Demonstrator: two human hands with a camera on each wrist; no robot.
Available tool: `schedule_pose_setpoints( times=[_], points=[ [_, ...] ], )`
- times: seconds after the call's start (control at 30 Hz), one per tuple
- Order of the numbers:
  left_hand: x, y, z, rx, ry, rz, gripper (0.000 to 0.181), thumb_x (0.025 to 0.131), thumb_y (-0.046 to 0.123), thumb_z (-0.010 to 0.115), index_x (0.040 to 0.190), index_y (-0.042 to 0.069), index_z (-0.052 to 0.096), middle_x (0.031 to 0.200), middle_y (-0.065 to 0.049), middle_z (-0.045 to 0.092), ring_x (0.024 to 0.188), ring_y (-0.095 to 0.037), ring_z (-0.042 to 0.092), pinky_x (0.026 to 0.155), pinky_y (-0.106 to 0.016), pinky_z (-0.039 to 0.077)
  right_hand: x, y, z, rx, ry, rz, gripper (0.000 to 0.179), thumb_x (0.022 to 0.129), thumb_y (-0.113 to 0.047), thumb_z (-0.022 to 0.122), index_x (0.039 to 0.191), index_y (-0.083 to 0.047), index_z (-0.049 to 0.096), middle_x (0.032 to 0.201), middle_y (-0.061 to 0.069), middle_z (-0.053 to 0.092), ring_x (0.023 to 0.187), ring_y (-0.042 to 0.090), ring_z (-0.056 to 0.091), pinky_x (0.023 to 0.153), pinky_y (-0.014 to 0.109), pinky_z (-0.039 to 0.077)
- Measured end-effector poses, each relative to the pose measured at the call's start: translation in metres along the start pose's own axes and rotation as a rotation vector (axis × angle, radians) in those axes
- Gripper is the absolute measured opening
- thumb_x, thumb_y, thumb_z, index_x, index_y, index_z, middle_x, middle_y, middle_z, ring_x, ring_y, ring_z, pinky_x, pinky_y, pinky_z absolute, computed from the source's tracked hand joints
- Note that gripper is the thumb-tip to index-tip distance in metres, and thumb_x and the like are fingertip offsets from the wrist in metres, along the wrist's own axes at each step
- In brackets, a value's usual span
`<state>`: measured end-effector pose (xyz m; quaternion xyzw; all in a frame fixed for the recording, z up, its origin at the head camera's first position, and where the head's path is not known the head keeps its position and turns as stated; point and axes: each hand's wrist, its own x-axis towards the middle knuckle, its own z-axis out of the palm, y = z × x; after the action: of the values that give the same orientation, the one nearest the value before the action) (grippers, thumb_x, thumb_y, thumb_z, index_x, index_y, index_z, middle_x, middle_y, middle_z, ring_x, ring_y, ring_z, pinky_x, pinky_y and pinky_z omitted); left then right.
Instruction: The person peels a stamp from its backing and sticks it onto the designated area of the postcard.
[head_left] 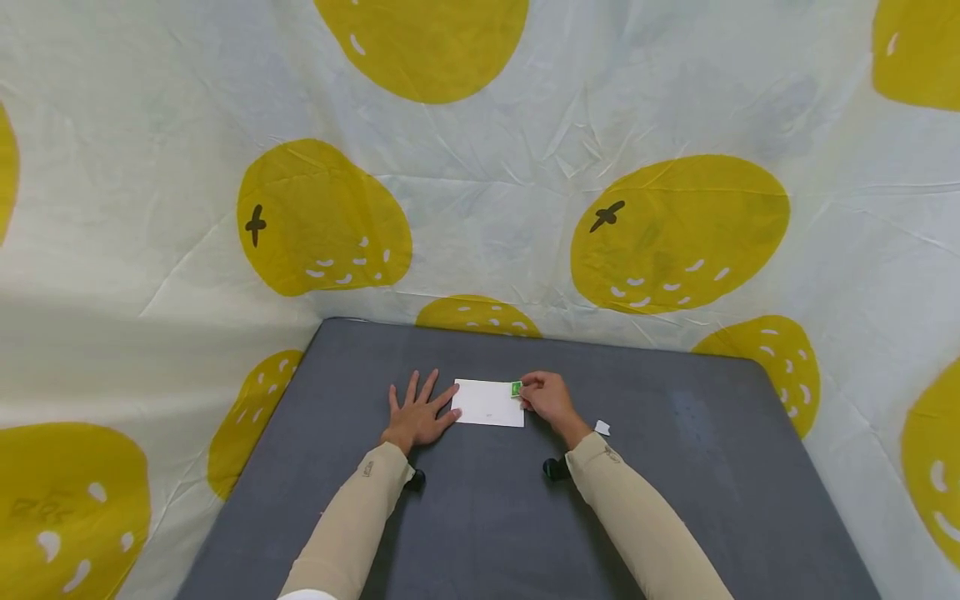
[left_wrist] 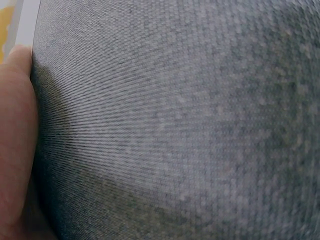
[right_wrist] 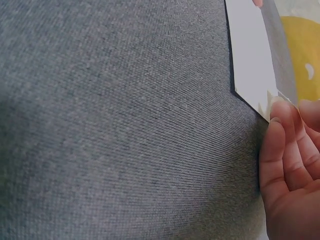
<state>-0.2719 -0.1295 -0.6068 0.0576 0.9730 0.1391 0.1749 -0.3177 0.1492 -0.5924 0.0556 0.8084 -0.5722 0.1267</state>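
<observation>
A white envelope lies flat on the grey table. My left hand is spread beside its left end, with the thumb and index finger resting on that edge. At the upper right corner of the envelope is a small green stamp; my right hand pinches it between curled fingertips. In the right wrist view, the fingers meet close against the corner of the envelope, and only a thin edge of the stamp shows. The left wrist view catches just part of the left hand by the paper's edge.
A small white scrap of paper lies on the table near the right wrist. Behind the table and to its sides hangs a pale cloth printed with yellow fruit.
</observation>
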Motion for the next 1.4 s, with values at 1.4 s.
schedule_pose_setpoints(
  times=[1.4],
  points=[
    [0.009, -0.011, 0.015, -0.019, 0.041, 0.024, 0.067, 0.102, 0.074, 0.034, 0.164, 0.049, 0.022, 0.179, 0.005, -0.002, 0.165, -0.035, -0.014, 0.122, -0.074, -0.017, 0.001, 0.003, 0.014, -0.361, 0.158, -0.069, 0.02, 0.092, -0.016, 0.074, 0.104, 0.0, 0.078, 0.084, 0.011, 0.076, 0.074, 0.021, 0.067, 0.065, 0.031, 0.051]
  ],
)
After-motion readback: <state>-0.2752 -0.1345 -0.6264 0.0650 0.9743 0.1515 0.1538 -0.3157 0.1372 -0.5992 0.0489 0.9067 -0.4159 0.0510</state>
